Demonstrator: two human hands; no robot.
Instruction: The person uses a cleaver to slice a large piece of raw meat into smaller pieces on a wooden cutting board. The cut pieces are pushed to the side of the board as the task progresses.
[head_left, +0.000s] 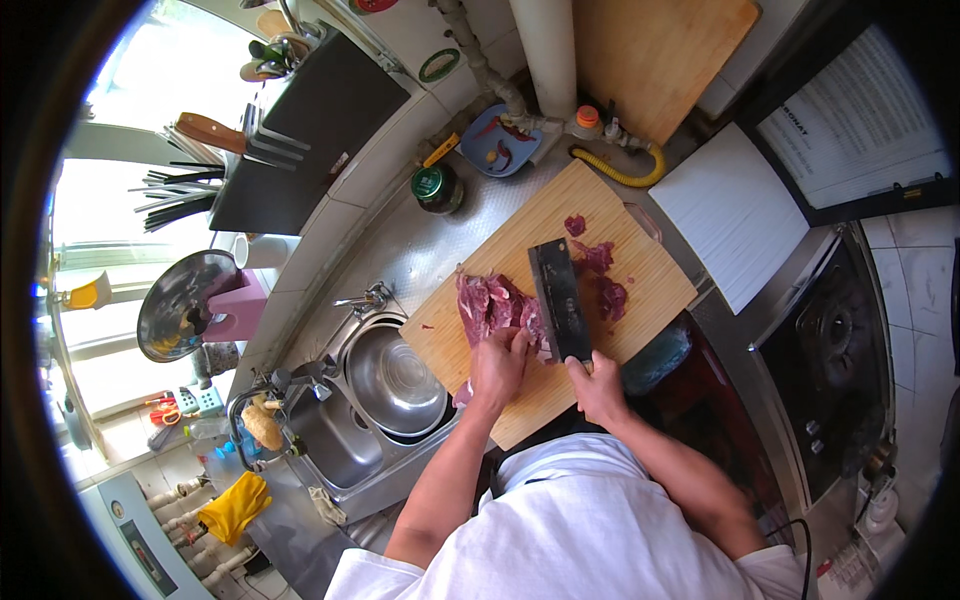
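Observation:
A large piece of raw red meat (491, 304) lies on a wooden cutting board (517, 409). My left hand (499, 367) presses on its near end with the fingers bent over it. In my right hand (600, 390) is the handle of a dark-bladed cleaver (561, 300). Its broad blade lies along the right side of the large piece, and I cannot tell whether the edge is in the meat. Several smaller cut pieces of meat (612, 298) rest to the right of the blade.
Left of the board is a steel sink (330, 446) holding a metal basin (397, 379). Beyond it stand a green-lidded jar (436, 189) and a blue dish with red chillies (480, 154). A yellow hose (626, 180) curves behind the board. At right is a gas stove (825, 352).

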